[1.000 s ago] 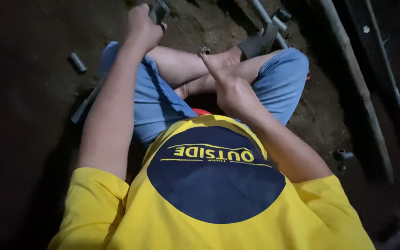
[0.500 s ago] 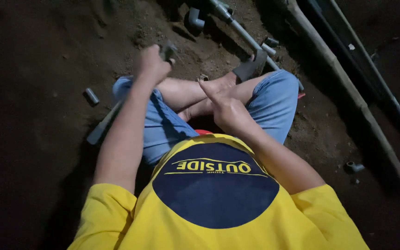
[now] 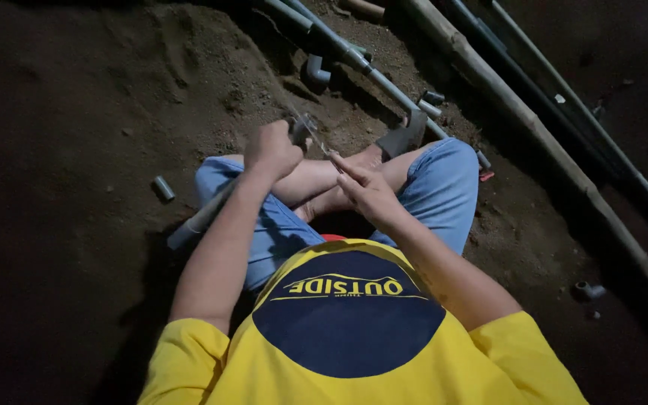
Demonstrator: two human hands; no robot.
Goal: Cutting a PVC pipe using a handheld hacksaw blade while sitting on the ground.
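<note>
Dark packed dirt all around, grey pipes (image 3: 369, 64) running across the top right, a short pipe stub (image 3: 163, 187) lying off to the side; person sits cross-legged in jeans and a yellow shirt; left hand (image 3: 273, 150) is clenched tight around a small grey fitting (image 3: 301, 131), arm stretched forward over the knee; right hand (image 3: 365, 187) has fingers pinched on a thin strip (image 3: 316, 135) that runs up to that fitting, wrist bent inward; longer grey pipe (image 3: 200, 221) sits under the left leg.

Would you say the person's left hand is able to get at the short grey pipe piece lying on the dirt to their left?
Probably yes: the short grey pipe piece lies on open dirt with nothing between it and the left hand, which seems to grip something small.
</note>
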